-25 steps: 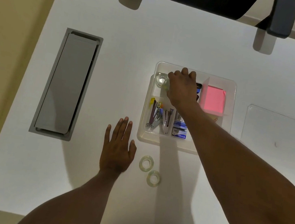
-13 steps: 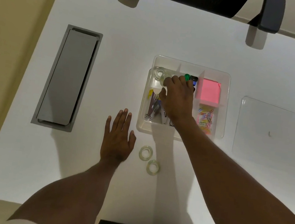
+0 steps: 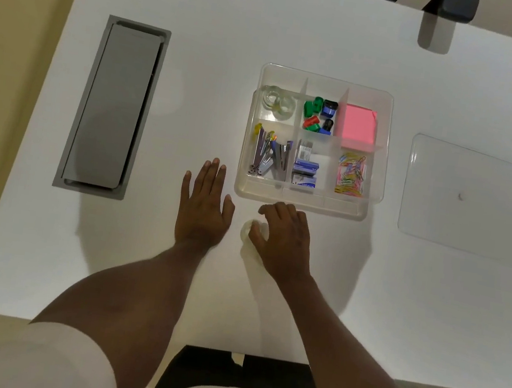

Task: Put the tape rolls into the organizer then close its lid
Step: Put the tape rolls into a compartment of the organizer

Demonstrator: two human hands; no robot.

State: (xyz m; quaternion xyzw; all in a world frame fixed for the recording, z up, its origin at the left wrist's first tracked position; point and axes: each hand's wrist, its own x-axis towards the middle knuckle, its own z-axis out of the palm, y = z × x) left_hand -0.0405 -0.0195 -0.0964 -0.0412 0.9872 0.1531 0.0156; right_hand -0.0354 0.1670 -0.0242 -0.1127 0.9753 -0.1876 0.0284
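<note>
The clear organizer (image 3: 300,202) sits open on the white table, with clear tape rolls (image 3: 277,101) in its back-left compartment. Its clear lid (image 3: 460,196) lies flat to the right of it. My right hand (image 3: 284,240) is just in front of the organizer, fingers curled down over a clear tape roll (image 3: 247,227) on the table. That roll shows only at the fingertips and is blurred. A second roll beneath the palm is mostly hidden. My left hand (image 3: 205,206) rests flat on the table beside it, fingers spread, holding nothing.
The other compartments hold sharpeners (image 3: 320,112), pink sticky notes (image 3: 358,122), staplers (image 3: 269,156), staple boxes (image 3: 305,171) and coloured paper clips (image 3: 351,174). A grey cable hatch (image 3: 112,108) is set into the table at left. A chair's armrest (image 3: 451,10) stands beyond the far edge.
My right hand has left the organizer's back-left compartment and come back toward me onto the tape rolls in front. A further roll now lies in that compartment. My left hand stayed put.
</note>
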